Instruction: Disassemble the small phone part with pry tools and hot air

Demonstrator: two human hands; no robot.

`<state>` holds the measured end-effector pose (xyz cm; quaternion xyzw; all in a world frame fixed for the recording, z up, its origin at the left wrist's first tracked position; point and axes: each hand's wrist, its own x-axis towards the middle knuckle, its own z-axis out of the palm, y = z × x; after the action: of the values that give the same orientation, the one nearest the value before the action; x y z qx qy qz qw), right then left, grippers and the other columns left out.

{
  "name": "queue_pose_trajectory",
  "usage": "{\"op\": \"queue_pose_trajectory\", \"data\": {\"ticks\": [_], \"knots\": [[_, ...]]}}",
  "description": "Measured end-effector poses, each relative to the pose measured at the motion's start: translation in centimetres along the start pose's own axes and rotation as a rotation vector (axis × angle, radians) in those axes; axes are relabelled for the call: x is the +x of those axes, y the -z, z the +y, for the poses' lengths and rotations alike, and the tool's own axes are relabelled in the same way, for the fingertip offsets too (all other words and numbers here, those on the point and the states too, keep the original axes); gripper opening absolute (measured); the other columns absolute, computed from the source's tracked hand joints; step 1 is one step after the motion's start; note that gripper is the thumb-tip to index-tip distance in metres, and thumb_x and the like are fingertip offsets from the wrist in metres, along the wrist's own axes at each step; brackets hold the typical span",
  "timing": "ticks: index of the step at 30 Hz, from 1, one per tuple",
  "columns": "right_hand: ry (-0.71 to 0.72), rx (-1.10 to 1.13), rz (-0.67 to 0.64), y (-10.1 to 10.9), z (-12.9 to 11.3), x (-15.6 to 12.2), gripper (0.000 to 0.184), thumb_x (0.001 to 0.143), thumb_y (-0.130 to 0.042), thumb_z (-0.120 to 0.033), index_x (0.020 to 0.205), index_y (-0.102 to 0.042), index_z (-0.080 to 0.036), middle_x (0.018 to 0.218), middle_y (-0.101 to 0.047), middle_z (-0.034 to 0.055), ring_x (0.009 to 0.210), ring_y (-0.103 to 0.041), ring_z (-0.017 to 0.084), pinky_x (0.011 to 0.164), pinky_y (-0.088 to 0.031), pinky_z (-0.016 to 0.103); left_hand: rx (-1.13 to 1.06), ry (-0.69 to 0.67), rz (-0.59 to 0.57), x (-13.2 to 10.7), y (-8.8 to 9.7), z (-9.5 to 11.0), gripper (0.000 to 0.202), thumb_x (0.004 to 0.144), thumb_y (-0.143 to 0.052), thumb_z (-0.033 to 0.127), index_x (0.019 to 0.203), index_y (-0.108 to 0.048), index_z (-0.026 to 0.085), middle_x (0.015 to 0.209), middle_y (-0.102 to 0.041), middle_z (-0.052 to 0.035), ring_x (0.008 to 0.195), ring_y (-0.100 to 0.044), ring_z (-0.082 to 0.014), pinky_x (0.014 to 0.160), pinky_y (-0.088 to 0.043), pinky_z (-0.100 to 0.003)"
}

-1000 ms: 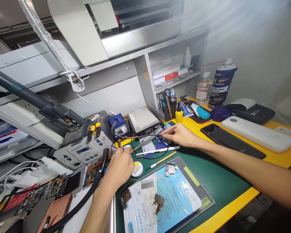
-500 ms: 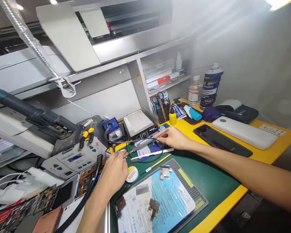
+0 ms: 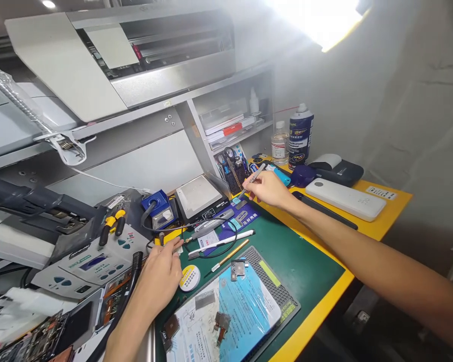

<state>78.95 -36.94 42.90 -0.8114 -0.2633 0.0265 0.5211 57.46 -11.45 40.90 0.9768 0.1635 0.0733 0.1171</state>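
Observation:
My right hand [image 3: 266,188] grips a pair of grey tweezers [image 3: 255,174], which slant down to the left above the back edge of the green mat [image 3: 305,256]. My left hand [image 3: 162,271] is low at the mat's left side, fingers drawn together beside a small pale piece [image 3: 179,248]; what they pinch is mostly hidden. Just right of those fingertips lies a grey soldering-iron-like handpiece [image 3: 211,224] with a looped black cable. A white brush [image 3: 222,243], a gold-handled tool [image 3: 230,256] and a round yellow-and-white tin [image 3: 190,278] lie nearby.
Small phone parts [image 3: 222,322] sit on a blue-and-white pad [image 3: 249,301]. A grey soldering station [image 3: 86,266] and hot plate [image 3: 198,196] stand behind my left hand. At the right are a white power bank [image 3: 345,199], a black phone [image 3: 328,211] and a spray can [image 3: 301,136].
My right hand has lifted up and away from the grey handpiece with the tweezers. My left hand stays near the same spot. The view has swung to the right.

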Motion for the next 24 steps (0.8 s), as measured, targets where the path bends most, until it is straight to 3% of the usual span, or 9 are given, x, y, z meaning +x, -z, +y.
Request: {"op": "queue_pose_trajectory", "data": {"ticks": [7,13,20,24], "knots": [[0.042,-0.111,-0.195,1.4,-0.1,-0.1,0.006,0.073,-0.059,-0.015,0.072,-0.064,-0.017,0.058,-0.065,0.0009,0.054,-0.065,0.018,0.054,-0.047,0.026,-0.027,-0.006,0.014,-0.2,0.6,-0.3,0.053,0.091,-0.031,0.036,0.132,-0.057,0.014,0.131,-0.066,-0.0118,0.127,-0.055,-0.0284,0.111,-0.042,-0.047],[0.068,-0.208,-0.380,1.9,-0.2,-0.5,0.007,0.074,-0.061,-0.015,0.068,-0.064,-0.018,0.053,-0.063,0.0004,0.054,-0.065,0.019,0.052,-0.045,0.027,-0.030,0.019,0.015,-0.9,1.9,-0.1,0.053,0.091,-0.034,0.042,0.129,-0.061,0.017,0.122,-0.071,-0.0102,0.121,-0.059,-0.0286,0.105,-0.046,-0.046],[0.046,-0.321,-0.535,2.0,-0.4,-1.0,0.030,0.093,-0.065,-0.036,0.072,-0.063,-0.015,0.061,-0.063,-0.0036,0.056,-0.060,0.011,0.061,-0.052,0.027,-0.087,0.064,0.020,-2.8,3.6,2.1,0.048,0.087,-0.043,0.053,0.118,-0.067,0.026,0.107,-0.077,-0.0018,0.087,-0.070,-0.0246,0.084,-0.055,-0.037],[0.042,-0.326,-0.528,2.0,0.1,-0.6,0.030,0.096,-0.062,-0.039,0.083,-0.067,-0.014,0.071,-0.067,-0.0018,0.062,-0.065,0.012,0.063,-0.055,0.028,-0.118,0.038,0.064,-3.9,3.5,3.1,0.045,0.085,-0.047,0.053,0.114,-0.070,0.028,0.098,-0.078,0.0000,0.067,-0.066,-0.0205,0.071,-0.055,-0.033]]}}
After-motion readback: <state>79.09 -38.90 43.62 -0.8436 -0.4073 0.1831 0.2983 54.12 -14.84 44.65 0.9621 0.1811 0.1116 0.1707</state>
